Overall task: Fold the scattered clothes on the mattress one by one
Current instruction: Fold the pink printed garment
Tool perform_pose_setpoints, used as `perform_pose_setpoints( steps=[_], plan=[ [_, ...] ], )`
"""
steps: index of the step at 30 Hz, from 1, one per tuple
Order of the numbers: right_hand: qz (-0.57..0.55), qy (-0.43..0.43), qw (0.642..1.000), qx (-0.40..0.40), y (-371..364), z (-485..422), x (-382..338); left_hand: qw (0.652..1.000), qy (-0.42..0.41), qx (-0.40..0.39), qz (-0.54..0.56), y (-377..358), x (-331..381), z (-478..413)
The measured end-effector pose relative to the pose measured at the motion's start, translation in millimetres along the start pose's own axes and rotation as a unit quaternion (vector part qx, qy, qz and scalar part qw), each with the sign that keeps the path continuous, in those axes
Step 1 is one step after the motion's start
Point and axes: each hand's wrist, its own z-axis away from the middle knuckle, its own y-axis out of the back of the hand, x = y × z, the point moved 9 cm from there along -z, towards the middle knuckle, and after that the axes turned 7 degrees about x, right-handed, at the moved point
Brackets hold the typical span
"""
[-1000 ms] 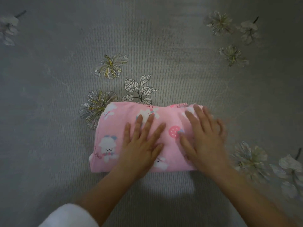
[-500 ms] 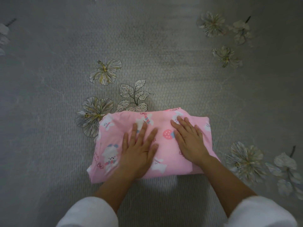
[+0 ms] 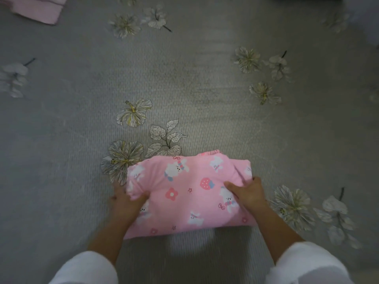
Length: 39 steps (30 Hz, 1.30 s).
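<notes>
Folded pink cotton garment, bear-and-strawberry print: lies on grey flower-printed mattress, between the hands. Left hand grips its left edge, right hand its right edge, thumbs on top. Earlier both palms pressed flat on top; now they clasp the sides.

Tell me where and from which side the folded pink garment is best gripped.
Its two short ends, from left and right, thumbs on top. The folded pink garment lies flat as a wide, soft bundle, so end support likely keeps the folds together; the left hand and right hand grip there.
</notes>
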Motion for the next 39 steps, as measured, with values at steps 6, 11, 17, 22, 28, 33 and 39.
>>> perform_pose_setpoints(
  steps=[6,11,17,22,28,33,39],
  plan=[
    [0.043,0.045,0.998,0.005,21.0,24.3,-17.5,0.998,0.023,-0.052,-0.008,14.0,14.8,29.1],
    [-0.015,0.058,0.998,0.01,65.0,56.8,-18.6,0.997,-0.065,-0.027,0.008,43.8,48.5,71.6],
    [-0.084,0.039,0.995,0.037,138.8,97.0,-0.7,0.991,-0.128,-0.025,0.006,61.3,88.4,133.3],
    [-0.146,0.023,0.986,0.08,222.1,122.6,23.7,0.982,-0.186,-0.025,0.026,52.9,138.6,196.9],
    [-0.204,0.015,0.971,0.12,336.4,120.1,85.8,0.962,-0.265,-0.05,0.038,-2.6,194.4,292.5],
    [-0.207,0.055,0.964,0.157,440.3,106.9,161.8,0.944,-0.328,-0.041,-0.014,-81.5,225.9,393.6],
    [-0.203,0.083,0.95,0.222,566.9,99.5,254.5,0.911,-0.403,-0.082,-0.027,-183.8,263.9,521.0]
  ],
)
